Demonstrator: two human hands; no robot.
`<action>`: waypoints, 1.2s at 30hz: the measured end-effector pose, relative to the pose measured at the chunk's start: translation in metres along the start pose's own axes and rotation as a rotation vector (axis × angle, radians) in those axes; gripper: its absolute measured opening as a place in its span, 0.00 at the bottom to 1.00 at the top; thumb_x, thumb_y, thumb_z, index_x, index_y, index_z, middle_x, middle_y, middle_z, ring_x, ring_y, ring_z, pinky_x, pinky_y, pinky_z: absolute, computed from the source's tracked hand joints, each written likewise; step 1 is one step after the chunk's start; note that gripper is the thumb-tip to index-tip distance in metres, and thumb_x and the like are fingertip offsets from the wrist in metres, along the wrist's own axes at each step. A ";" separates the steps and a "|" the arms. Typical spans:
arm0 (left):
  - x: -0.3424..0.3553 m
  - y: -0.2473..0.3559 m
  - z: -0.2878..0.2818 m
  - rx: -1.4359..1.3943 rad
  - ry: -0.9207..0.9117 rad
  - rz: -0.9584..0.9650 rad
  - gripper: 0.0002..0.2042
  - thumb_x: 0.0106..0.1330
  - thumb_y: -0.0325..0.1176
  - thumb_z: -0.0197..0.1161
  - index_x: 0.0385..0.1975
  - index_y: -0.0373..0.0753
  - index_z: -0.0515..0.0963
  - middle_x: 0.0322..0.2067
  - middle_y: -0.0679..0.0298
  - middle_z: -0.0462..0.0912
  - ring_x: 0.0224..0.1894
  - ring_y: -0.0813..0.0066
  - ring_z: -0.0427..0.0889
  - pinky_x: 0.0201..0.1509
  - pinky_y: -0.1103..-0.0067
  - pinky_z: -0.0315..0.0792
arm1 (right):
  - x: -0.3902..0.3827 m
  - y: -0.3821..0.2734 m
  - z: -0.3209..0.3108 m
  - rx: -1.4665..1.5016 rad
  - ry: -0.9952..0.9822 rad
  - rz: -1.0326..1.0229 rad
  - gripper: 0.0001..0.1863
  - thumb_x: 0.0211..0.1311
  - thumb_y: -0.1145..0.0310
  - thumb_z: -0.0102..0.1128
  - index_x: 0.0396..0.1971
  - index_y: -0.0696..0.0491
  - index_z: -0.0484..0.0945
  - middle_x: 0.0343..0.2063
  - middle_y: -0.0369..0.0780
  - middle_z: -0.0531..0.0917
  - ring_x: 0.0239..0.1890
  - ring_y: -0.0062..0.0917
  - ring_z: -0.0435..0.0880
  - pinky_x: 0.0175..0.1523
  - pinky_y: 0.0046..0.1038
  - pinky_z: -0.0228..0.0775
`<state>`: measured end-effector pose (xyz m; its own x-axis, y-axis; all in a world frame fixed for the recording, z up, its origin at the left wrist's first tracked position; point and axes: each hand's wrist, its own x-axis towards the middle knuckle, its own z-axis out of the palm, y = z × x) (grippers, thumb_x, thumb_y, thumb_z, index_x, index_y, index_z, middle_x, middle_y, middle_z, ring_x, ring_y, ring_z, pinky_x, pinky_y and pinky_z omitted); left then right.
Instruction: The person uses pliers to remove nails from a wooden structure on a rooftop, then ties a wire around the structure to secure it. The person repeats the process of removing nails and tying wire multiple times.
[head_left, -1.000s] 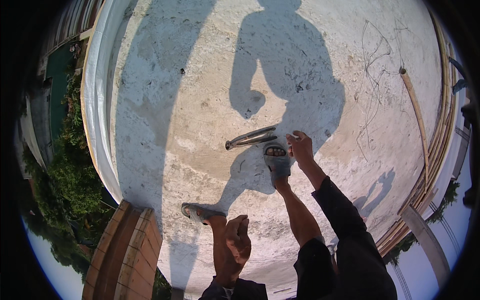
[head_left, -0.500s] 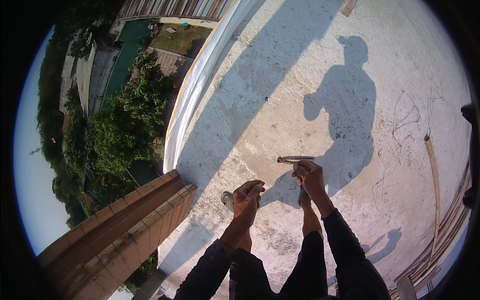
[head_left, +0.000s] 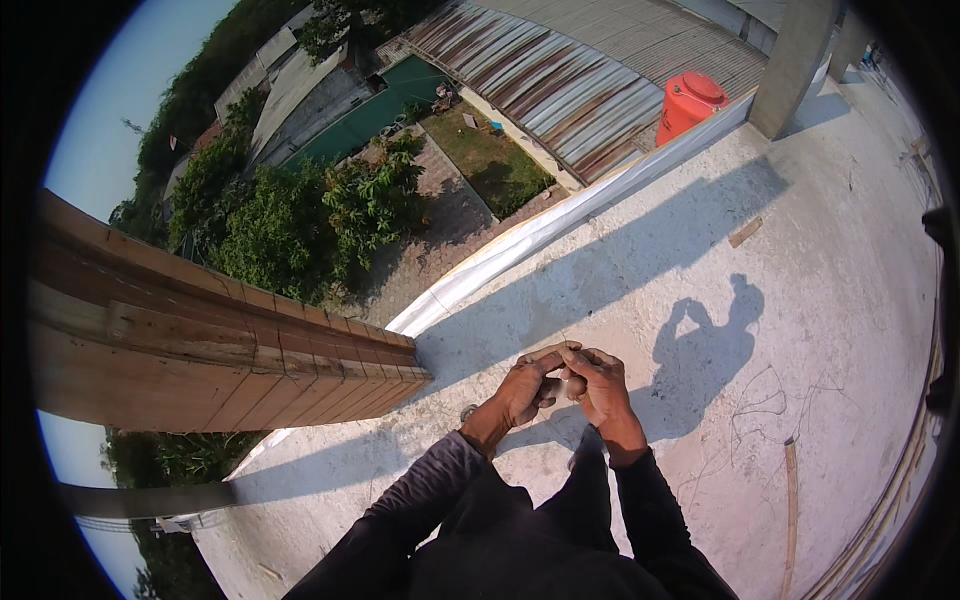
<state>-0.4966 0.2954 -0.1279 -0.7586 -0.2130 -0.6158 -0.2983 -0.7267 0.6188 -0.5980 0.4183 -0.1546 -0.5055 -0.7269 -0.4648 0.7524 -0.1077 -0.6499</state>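
Head-worn fisheye, looking steeply down, hands [head_left: 527, 388] near below

I count one left hand [head_left: 520, 392], one right hand [head_left: 604, 392], one wooden column [head_left: 230, 345] at left, one tank [head_left: 688, 106] and two pillars [head_left: 792, 75] at far right, one wood scrap [head_left: 745, 232] nearer, and one pole [head_left: 791, 505] at near right.

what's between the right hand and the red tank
Head view: from right hand to red tank lie pale floor, a shadow band, then white sheeting.

Detail between pinched fingers [head_left: 591, 370] too small
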 end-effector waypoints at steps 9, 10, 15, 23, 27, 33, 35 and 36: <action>-0.110 -0.012 0.006 -0.327 0.115 0.230 0.16 0.76 0.48 0.54 0.53 0.45 0.76 0.33 0.70 0.75 0.27 0.84 0.71 0.25 0.84 0.61 | -0.046 0.011 0.079 -0.317 -0.122 -0.104 0.13 0.62 0.63 0.71 0.27 0.54 0.76 0.18 0.33 0.75 0.16 0.13 0.68 0.20 0.19 0.59; -0.114 -0.013 0.007 -0.302 0.164 0.284 0.16 0.76 0.48 0.54 0.51 0.44 0.76 0.33 0.70 0.76 0.28 0.82 0.72 0.27 0.82 0.63 | -0.051 0.016 0.085 -0.334 -0.136 -0.105 0.13 0.62 0.63 0.71 0.27 0.54 0.76 0.18 0.33 0.75 0.16 0.13 0.68 0.21 0.19 0.60; -0.138 0.003 -0.003 -0.443 0.409 0.559 0.15 0.75 0.46 0.56 0.47 0.40 0.76 0.32 0.69 0.79 0.33 0.74 0.78 0.39 0.75 0.73 | -0.076 0.028 0.095 -0.571 -0.405 -0.200 0.13 0.60 0.68 0.70 0.38 0.59 0.77 0.22 0.34 0.78 0.21 0.15 0.73 0.29 0.20 0.66; -0.254 0.029 -0.100 -0.586 0.482 0.808 0.11 0.77 0.43 0.54 0.41 0.42 0.75 0.19 0.77 0.67 0.18 0.86 0.57 0.22 0.85 0.53 | -0.110 -0.009 0.048 -1.196 -0.634 -0.195 0.13 0.59 0.65 0.72 0.33 0.62 0.85 0.23 0.38 0.83 0.24 0.17 0.78 0.30 0.22 0.69; -0.328 0.010 -0.163 -0.550 0.793 0.966 0.11 0.75 0.43 0.57 0.40 0.41 0.75 0.19 0.76 0.68 0.17 0.87 0.57 0.20 0.85 0.50 | -0.101 -0.072 0.036 -1.279 -0.547 -0.073 0.17 0.60 0.62 0.71 0.36 0.62 0.86 0.25 0.40 0.85 0.25 0.21 0.80 0.31 0.23 0.72; -0.347 -0.030 -0.196 -0.620 0.989 1.043 0.12 0.75 0.42 0.57 0.43 0.39 0.75 0.19 0.75 0.70 0.16 0.88 0.57 0.19 0.86 0.51 | -0.093 -0.083 0.057 -1.576 -0.794 -0.645 0.08 0.61 0.70 0.66 0.37 0.58 0.85 0.24 0.42 0.80 0.25 0.33 0.80 0.31 0.31 0.71; -0.359 -0.038 -0.216 -0.578 1.051 1.107 0.13 0.75 0.43 0.58 0.44 0.39 0.75 0.20 0.74 0.70 0.17 0.89 0.58 0.19 0.87 0.51 | -0.078 -0.094 0.064 -1.762 -0.691 -1.027 0.06 0.57 0.74 0.68 0.35 0.56 0.83 0.25 0.40 0.78 0.30 0.35 0.79 0.35 0.35 0.71; -0.367 -0.043 -0.226 -0.567 1.102 1.116 0.13 0.75 0.42 0.57 0.46 0.38 0.75 0.20 0.74 0.69 0.17 0.89 0.58 0.19 0.87 0.51 | -0.069 -0.102 0.065 -1.857 -0.645 -1.225 0.07 0.55 0.75 0.68 0.35 0.55 0.83 0.26 0.39 0.77 0.32 0.35 0.78 0.38 0.37 0.71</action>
<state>-0.0749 0.2568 -0.0390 0.3778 -0.9038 -0.2011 0.4932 0.0126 0.8698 -0.6123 0.4355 -0.0167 0.1740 -0.9108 0.3743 -0.9426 -0.2640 -0.2043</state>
